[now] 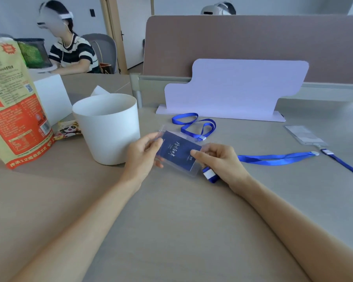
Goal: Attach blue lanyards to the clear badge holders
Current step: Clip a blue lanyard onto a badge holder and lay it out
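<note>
A clear badge holder [177,153] with a dark blue card inside is held above the table between both hands. My left hand [143,157] pinches its left end with curled fingers. My right hand [218,159] grips its right end, thumb on the card, and also holds the clip end of a blue lanyard [273,158] whose strap trails right across the table. A white-and-blue lanyard tip [210,175] sticks out under my right hand. Another blue lanyard [194,125] lies coiled behind the holder. A second clear badge holder [304,135] lies at the far right with a lanyard [342,162] attached.
A white bucket [108,127] stands left of my hands. A large red and beige bag [14,106] stands at the far left, a small snack packet [69,130] beside it. A white board stand [232,90] sits against the desk divider [253,41]. A person [69,49] sits beyond.
</note>
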